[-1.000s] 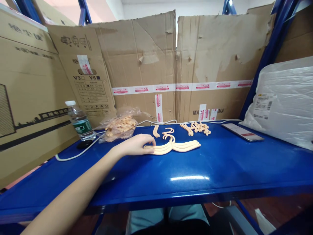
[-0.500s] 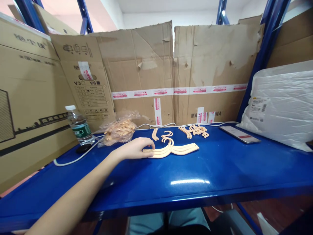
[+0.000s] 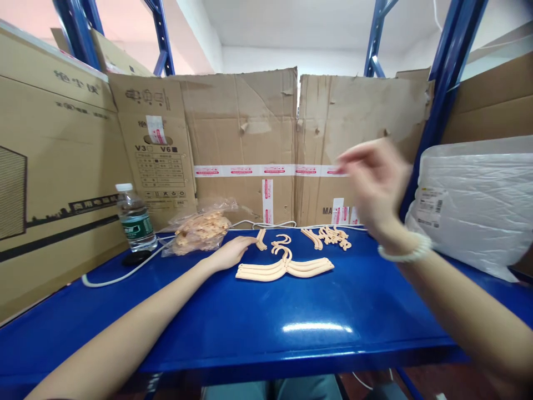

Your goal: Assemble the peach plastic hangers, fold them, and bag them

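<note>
A row of beige plastic hangers (image 3: pixel 264 273) lies together on the blue tabletop, hooks towards the back. My left hand (image 3: pixel 231 254) is just behind their left end. Its outstretched fingertips come up against a small group of loose curved hanger arms (image 3: pixel 261 240); a firm grip does not show. Loose hanger hooks (image 3: pixel 283 239) lie beside that group. Raised in the air at the right, my right hand (image 3: pixel 377 180) is smeared by motion, with a pale bracelet at its wrist. Below and left of it lie more curved hanger arms (image 3: pixel 312 239) and a pile of hooks (image 3: pixel 335 236).
A clear bag of beige parts (image 3: pixel 200 230) and a water bottle (image 3: pixel 136 222) stand at the left, by a white cable (image 3: pixel 120 282). Cardboard sheets (image 3: pixel 241 133) wall off the back. A large white wrapped package (image 3: pixel 474 205) is at the right.
My left hand has left the end of the hangers and moved back to the loose hanger arms. My right hand has come into view, raised. The view has tilted up slightly.
</note>
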`<state>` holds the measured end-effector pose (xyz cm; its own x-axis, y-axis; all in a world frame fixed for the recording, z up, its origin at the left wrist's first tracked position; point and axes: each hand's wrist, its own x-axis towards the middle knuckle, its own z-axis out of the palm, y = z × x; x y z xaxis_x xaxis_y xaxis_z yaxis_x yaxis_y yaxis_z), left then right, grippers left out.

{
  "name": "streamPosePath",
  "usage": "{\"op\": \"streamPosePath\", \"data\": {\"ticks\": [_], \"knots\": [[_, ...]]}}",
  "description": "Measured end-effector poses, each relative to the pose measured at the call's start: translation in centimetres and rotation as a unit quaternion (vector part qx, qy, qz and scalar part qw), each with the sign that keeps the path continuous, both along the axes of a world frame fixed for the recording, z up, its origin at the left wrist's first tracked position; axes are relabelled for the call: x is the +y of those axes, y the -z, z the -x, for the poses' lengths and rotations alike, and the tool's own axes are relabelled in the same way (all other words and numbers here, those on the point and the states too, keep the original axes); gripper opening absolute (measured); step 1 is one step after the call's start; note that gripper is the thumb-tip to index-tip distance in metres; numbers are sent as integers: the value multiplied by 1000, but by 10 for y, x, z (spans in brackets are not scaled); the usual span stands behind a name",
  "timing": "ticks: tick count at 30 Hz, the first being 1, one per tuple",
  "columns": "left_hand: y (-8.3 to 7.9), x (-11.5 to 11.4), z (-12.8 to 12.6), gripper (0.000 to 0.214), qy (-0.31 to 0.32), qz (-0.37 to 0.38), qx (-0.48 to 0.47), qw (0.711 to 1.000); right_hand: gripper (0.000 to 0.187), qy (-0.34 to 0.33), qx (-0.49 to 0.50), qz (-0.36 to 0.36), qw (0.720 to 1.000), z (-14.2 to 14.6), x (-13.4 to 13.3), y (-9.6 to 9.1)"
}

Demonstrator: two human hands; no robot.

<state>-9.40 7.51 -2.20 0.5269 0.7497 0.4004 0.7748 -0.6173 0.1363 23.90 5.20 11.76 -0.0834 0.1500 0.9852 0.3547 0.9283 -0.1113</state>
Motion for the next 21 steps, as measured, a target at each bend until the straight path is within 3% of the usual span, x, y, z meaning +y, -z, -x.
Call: {"op": "streamPosePath", "data": {"ticks": [2, 4, 6, 9, 12, 21], "knots": [[7, 7, 4, 47, 6, 6, 0, 1000, 18, -31, -144, 110, 983, 21, 30, 24], [11, 10, 7, 50, 15, 9, -6, 1000, 20, -36, -315, 217, 923, 39, 62, 56], [12, 12, 8, 51, 23, 12, -11, 1000, 19, -24, -417, 252, 873, 50, 88, 86], [13, 12, 7, 47, 32, 22, -8, 999, 16, -21, -452, 267, 851, 57, 108, 115], [12, 10, 3, 44, 46, 21, -3, 999, 15, -8, -462, 272, 844, 58, 110, 123], [3, 4, -2, 33, 76, 1, 8, 997, 17, -2, -462, 286, 839, 56, 106, 121]]}}
